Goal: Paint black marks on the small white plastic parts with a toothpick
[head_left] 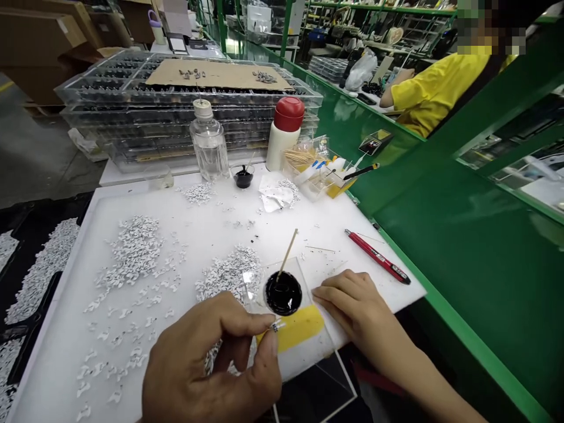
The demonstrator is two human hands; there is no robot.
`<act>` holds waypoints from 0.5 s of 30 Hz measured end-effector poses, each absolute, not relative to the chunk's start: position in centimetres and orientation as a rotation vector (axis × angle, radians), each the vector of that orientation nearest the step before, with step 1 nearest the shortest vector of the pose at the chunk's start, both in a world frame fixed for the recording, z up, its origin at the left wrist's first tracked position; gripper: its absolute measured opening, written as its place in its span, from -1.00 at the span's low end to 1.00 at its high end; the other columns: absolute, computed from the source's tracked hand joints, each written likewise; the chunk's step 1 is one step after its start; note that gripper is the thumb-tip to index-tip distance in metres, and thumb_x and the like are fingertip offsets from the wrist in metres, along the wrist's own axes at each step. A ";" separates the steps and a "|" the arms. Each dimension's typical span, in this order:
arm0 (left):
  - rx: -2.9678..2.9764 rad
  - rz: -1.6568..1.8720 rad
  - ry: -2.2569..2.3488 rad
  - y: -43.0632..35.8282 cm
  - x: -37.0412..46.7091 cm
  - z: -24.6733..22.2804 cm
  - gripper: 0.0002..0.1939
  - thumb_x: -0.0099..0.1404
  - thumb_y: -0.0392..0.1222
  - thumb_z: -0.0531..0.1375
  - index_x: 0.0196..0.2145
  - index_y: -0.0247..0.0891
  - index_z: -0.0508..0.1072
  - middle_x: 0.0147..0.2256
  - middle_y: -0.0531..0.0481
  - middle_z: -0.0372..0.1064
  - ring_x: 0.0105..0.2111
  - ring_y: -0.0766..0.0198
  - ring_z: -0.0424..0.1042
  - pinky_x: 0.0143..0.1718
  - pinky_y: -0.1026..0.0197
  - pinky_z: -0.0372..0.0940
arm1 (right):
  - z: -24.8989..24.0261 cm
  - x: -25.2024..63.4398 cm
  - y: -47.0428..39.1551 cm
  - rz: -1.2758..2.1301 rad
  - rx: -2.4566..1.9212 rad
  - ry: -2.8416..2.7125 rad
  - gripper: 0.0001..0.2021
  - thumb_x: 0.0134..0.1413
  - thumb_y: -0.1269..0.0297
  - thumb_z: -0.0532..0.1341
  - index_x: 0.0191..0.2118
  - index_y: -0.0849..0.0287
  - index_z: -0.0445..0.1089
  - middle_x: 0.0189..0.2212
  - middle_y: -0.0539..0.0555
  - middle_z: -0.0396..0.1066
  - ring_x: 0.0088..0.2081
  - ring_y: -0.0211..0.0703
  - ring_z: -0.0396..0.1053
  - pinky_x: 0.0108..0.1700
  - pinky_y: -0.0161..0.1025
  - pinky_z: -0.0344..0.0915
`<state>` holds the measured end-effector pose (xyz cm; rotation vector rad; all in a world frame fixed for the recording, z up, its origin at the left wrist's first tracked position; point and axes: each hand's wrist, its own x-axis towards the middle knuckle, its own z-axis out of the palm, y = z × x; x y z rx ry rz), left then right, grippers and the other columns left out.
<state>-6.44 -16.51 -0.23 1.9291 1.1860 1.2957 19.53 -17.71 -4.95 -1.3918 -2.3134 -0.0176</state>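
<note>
My left hand [215, 358] pinches a tiny white piece [277, 325] with dark marks between thumb and forefinger. Just beyond it, a round pool of glossy black paint [284, 294] sits on a clear plastic plate [299, 267], and a wooden stick [287, 252] leans in the paint. Yellow tape [299, 329] crosses the near part of the plate. On the right, my right hand [352, 299] rests on the table with curled fingers together, their tips beside the plate's edge; whatever they may hold is hidden. A heap of small white pieces [233, 270] lies left of the plate.
More white pieces [136, 247] spread leftward. A red pen [378, 257] lies at right. Behind stand a clear bottle [209, 144], a small black-filled cup [243, 176], a red-capped flask [284, 132] and stacked trays [106, 129]. A person in a yellow sleeve [436, 88] sits beyond the green partition [396, 176].
</note>
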 end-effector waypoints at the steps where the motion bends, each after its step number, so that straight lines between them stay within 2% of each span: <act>1: 1.939 1.290 1.188 -16.6 -6.6 0.0 -0.78 0.27 -0.44 0.21 -0.28 -0.08 0.47 -0.55 0.21 0.35 -0.62 0.40 0.40 -0.60 0.37 0.29 | -4.9 20.0 -17.6 -0.031 -1.402 -2.313 -0.92 0.42 0.34 0.25 -0.08 0.20 0.48 -0.22 0.01 0.50 -0.23 -0.25 0.48 -0.19 -0.24 0.48; 4: 1.937 1.284 1.230 -16.8 -6.9 0.5 -0.79 0.26 -0.43 0.21 -0.32 -0.10 0.45 -0.55 0.22 0.32 -0.68 0.44 0.32 -0.63 0.38 0.28 | -4.7 21.5 -16.3 -0.106 -1.468 -2.263 -0.87 0.42 0.30 0.25 -0.02 0.19 0.48 -0.15 0.04 0.51 -0.16 -0.21 0.50 -0.10 -0.17 0.52; 9: 1.982 1.212 1.216 -16.7 -7.1 0.5 -0.81 0.27 -0.42 0.22 -0.33 -0.11 0.45 -0.58 0.24 0.25 -0.66 0.43 0.30 -0.61 0.38 0.27 | -5.4 22.8 -12.6 -0.150 -1.587 -2.277 -0.80 0.42 0.20 0.26 0.02 0.17 0.48 -0.05 0.09 0.51 -0.09 -0.15 0.50 0.00 -0.07 0.53; 15: 2.038 1.259 1.200 -16.2 -6.7 1.1 -0.87 0.23 -0.40 0.21 -0.40 -0.21 0.45 -0.62 0.21 0.21 -0.68 0.44 0.27 -0.62 0.35 0.27 | -5.8 21.9 -10.7 -0.087 -1.559 -2.197 -0.79 0.42 0.15 0.27 -0.15 0.22 0.47 -0.24 0.02 0.49 -0.23 -0.23 0.48 -0.11 -0.16 0.51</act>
